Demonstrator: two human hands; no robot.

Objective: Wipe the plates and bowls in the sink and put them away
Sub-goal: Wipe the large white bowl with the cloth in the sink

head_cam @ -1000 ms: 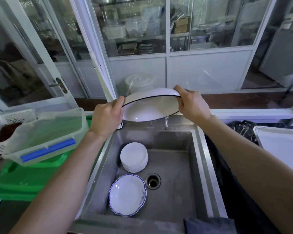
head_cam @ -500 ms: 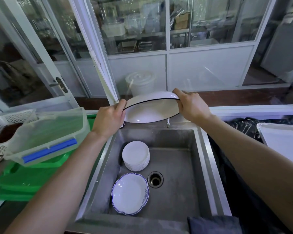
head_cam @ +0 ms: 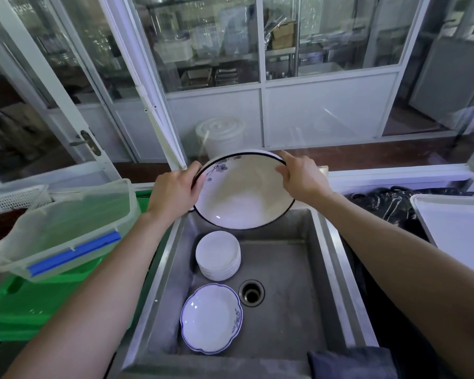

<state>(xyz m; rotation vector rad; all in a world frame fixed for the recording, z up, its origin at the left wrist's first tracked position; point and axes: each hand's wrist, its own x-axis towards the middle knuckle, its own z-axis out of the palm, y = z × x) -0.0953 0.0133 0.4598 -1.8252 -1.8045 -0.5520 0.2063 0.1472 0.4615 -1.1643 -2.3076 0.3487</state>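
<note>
I hold a large round white bowl with a thin dark rim and a small blue flower print (head_cam: 241, 192) in the middle of the frame, above the far edge of the grey steel sink (head_cam: 290, 274). Its open side is tilted toward me. My left hand (head_cam: 173, 191) grips its left rim, with the fingers curled around the edge. My right hand (head_cam: 298, 179) holds the right rim, the thumb inside and the index finger stretched along the upper edge.

Lower in the frame, on the sink floor, a stack of small white plates (head_cam: 218, 254) stands to the left of the round drain (head_cam: 251, 292). Just below this stack lies a white scalloped bowl with a blue rim (head_cam: 211, 318), also left of the drain.

At the left of the frame a clear plastic box with a blue clip (head_cam: 66, 228) sits tilted on a green plastic crate (head_cam: 33, 305). At the right edge I see a white tray (head_cam: 457, 222), and a dark cloth (head_cam: 350, 362) lies over the near rim of the sink.
</note>
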